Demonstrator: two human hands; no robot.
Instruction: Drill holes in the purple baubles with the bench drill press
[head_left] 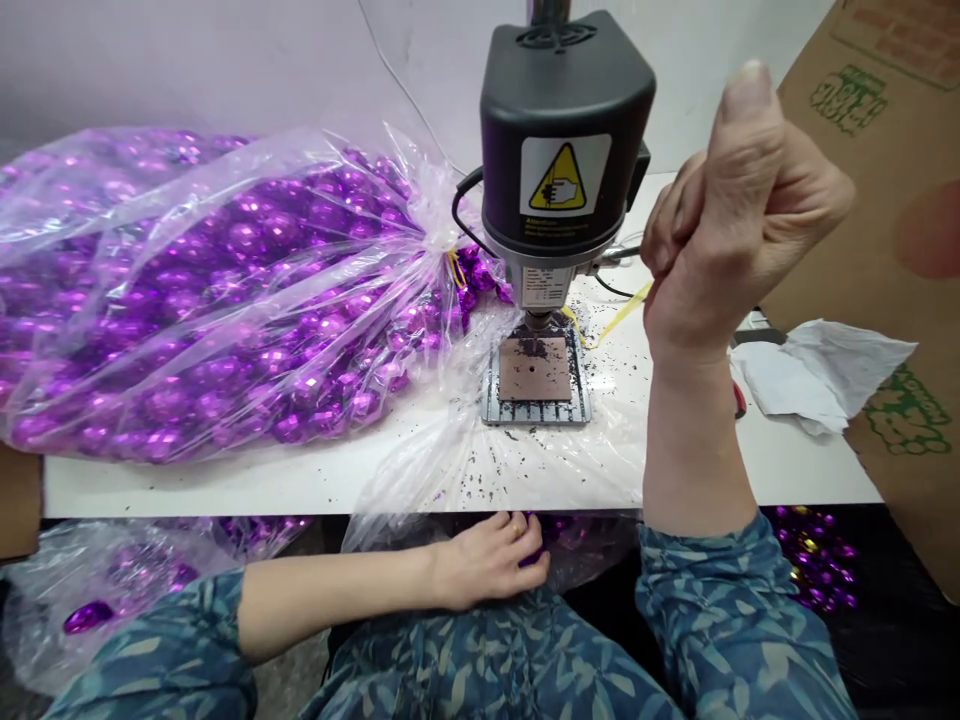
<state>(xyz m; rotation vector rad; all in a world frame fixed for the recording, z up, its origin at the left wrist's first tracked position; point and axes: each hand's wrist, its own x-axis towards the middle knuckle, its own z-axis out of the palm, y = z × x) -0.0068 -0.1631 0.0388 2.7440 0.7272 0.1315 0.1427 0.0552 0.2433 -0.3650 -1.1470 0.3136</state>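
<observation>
My right hand (731, 205) is raised beside a small black bench drill (564, 130), its fingers wrapped round the drill's side lever, which is mostly hidden in the fist. My left hand (491, 560) rests low in my lap below the table edge, fingers curled on a shiny purple bead (534, 553) inside a clear bag. Under the drill bit lies a brown square plate (534, 368) with a centre hole, on a slotted metal base. Dark drill chips are scattered around it.
A large clear plastic bag of purple beads (202, 300) fills the left of the white table (225, 485). A cardboard box (892, 200) and crumpled white paper (817, 370) stand at the right. More purple beads lie in a bag below left (90, 610) and right (817, 560).
</observation>
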